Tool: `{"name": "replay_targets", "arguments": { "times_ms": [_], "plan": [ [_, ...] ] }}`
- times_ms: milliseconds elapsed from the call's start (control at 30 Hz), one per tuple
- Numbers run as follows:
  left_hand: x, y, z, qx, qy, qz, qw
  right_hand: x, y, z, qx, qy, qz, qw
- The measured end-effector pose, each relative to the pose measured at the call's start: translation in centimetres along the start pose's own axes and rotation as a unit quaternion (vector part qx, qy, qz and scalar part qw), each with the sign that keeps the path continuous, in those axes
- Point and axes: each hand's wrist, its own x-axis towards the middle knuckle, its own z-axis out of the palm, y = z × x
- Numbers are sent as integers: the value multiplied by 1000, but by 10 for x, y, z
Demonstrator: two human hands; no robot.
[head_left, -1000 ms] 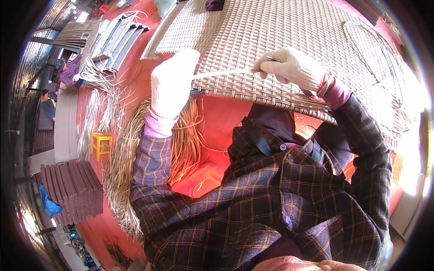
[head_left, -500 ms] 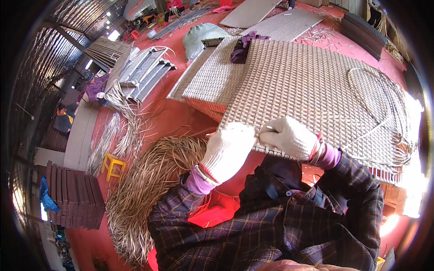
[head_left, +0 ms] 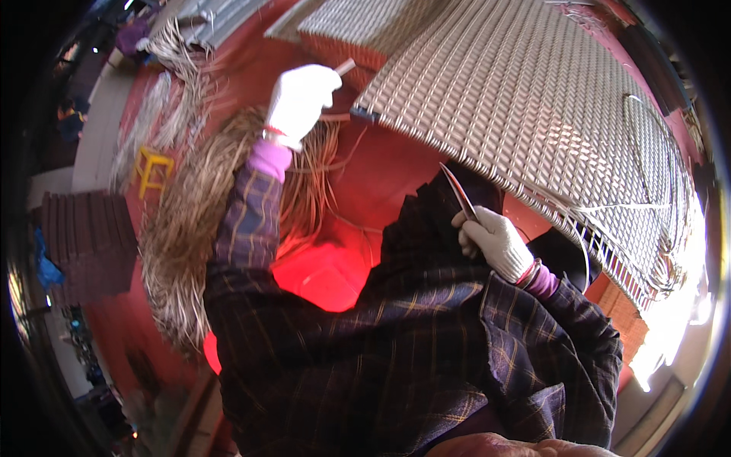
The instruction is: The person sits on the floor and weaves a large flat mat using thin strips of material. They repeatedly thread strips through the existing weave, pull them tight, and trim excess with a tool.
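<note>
My left hand [head_left: 303, 103], in a white knit glove, is raised off the woven panel's left corner. Its fingers are closed on a pale flat weaving strip [head_left: 346, 66], whose end sticks out past them. My right hand [head_left: 496, 244], gloved too, is closed round a tool with a pointed metal blade [head_left: 458, 190]; the handle is hidden in the palm, so I cannot tell a knife from scissors. It hovers over my lap, below the near edge of the woven panel [head_left: 518, 99], with the blade pointing up and left.
Left of me lies a big bundle of brown strips [head_left: 179, 244] on the red floor. Beyond it stand a yellow stool [head_left: 154, 171] and a stack of dark panels [head_left: 87, 244]. Other woven panels [head_left: 358, 30] lie behind the corner. A loose coil of strip [head_left: 662, 198] rests on the panel's right side.
Both hands have left the panel edge. My left hand went up and left with a strip; my right hand dropped toward my lap and now holds a blade. The view has tilted downward.
</note>
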Motion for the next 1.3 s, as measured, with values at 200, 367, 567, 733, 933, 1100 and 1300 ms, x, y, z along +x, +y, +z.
{"name": "replay_targets", "arguments": {
  "times_ms": [200,367,567,733,933,1100,1300],
  "plan": [
    [-9,-32,18,-101,189,-146,966,21,-58,13,-50,-54,7,997],
    [-17,-21,72,-201,297,-168,918,68,-109,30,2,-122,24,992],
    [-33,-12,103,-257,348,-196,880,99,-126,36,1,-119,57,991],
    [-41,-13,109,-185,353,-131,908,99,-137,43,143,-93,110,979],
    [-49,-23,115,-163,355,-98,915,95,-138,61,196,-57,122,971],
    [-54,-15,115,-238,346,-140,897,94,-134,74,193,-17,114,974],
    [-53,-8,111,-291,338,-151,882,94,-129,78,146,-3,83,986]
  ]
}}
